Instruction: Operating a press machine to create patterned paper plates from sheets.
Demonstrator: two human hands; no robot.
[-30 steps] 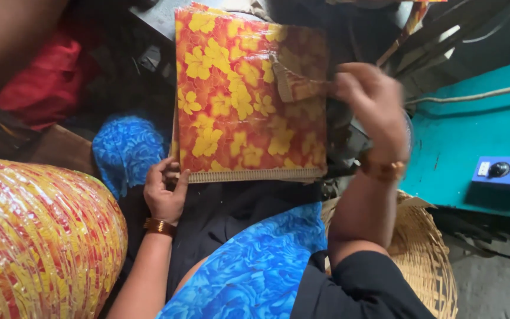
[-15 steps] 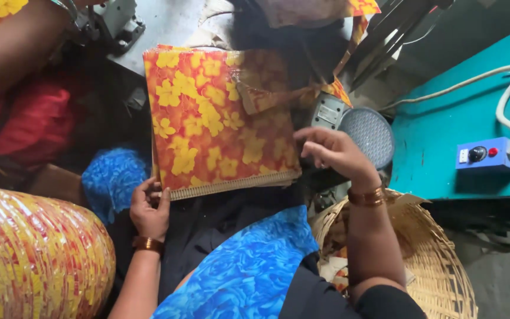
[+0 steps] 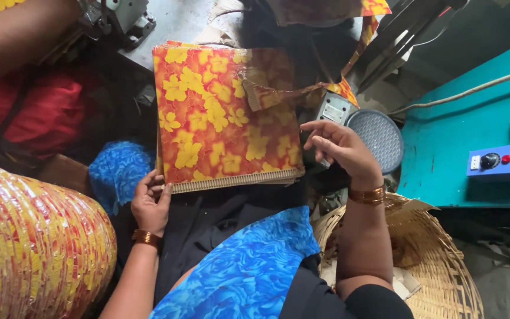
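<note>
1. Holding a stack of flat sheets covered in orange and red paper with yellow flowers (image 3: 222,115), a seated person is seen from above, with the stack lying across the lap, its ribbed near edge toward the body.
2. The left hand (image 3: 150,202) is pinching the near left corner of the stack, thumb on top and fingers curled under, as it was a second ago.
3. The right hand (image 3: 337,146) is now empty, fingers loosely bent and apart, hovering just beside the stack's right edge; a second ago it was raised over the far right corner by a loose strip of the same paper (image 3: 278,91), and it has since been drawing back toward the body.
4. That strip is now lying free, draped from the stack's upper right toward a small grey box (image 3: 334,107), so the hand seems to have finished with it.
5. A round grey perforated disc (image 3: 376,139) is sitting just right of the hand, beside a teal table (image 3: 444,153) carrying a blue switch box (image 3: 497,163).
6. A woven basket (image 3: 438,277) is resting near right, and a plastic-wrapped bundle in red and yellow (image 3: 28,248) is filling the near left.
</note>
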